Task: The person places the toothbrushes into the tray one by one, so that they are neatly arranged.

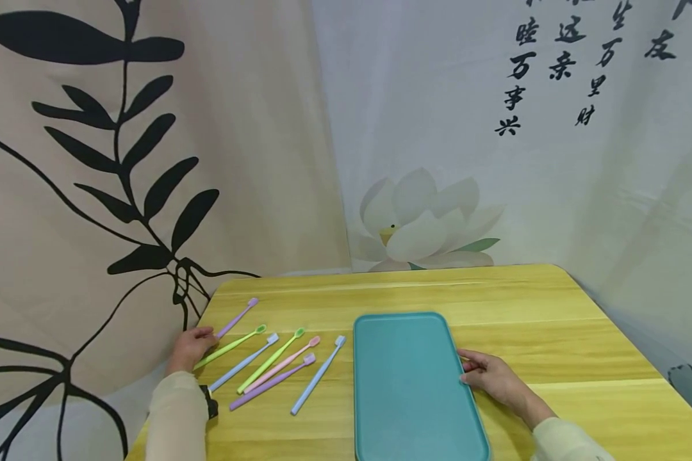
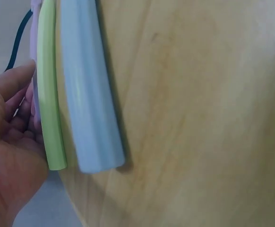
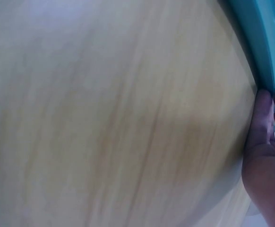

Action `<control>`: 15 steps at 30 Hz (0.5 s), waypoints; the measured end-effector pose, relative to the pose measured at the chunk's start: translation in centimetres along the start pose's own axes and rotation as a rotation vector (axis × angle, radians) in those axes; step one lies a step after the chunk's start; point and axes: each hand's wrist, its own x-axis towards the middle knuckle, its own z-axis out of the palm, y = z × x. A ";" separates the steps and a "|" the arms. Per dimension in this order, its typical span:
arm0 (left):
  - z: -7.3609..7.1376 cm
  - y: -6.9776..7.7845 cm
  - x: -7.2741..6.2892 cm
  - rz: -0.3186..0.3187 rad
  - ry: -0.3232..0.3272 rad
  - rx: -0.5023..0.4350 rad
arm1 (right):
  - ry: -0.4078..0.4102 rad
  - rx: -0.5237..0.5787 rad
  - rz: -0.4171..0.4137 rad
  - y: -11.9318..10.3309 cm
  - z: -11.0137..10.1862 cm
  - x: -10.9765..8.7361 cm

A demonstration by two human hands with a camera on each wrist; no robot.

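At the table's left edge my left hand (image 1: 191,349) pinches the handle of a purple toothbrush (image 1: 238,319), its bristle head pointing away to the right. In the left wrist view the thumb lies against that purple handle (image 2: 34,40), beside a green toothbrush (image 2: 50,104) and a thicker-looking blue toothbrush (image 2: 91,94). My right hand (image 1: 496,378) holds the right rim of a teal tray (image 1: 415,384) between thumb and fingers. The right wrist view shows the thumb and fingertips at the tray's side wall (image 3: 260,42).
Between the left hand and the tray several more toothbrushes lie slantwise, among them a green one (image 1: 271,360), a pink one (image 1: 282,365), a purple one (image 1: 272,382) and a blue one (image 1: 318,376). Under everything is a wooden table (image 1: 530,294), with a printed curtain (image 1: 277,128) behind it.
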 end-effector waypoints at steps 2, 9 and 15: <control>0.0 -0.1 0.0 0.001 0.005 0.025 | -0.002 0.001 -0.002 0.0 0.0 0.0; 0.4 0.0 -0.1 0.032 0.031 0.083 | -0.012 0.012 0.003 0.0 0.0 -0.1; 0.7 0.5 -0.2 0.054 0.050 0.133 | 0.014 -0.003 0.016 -0.2 0.1 0.0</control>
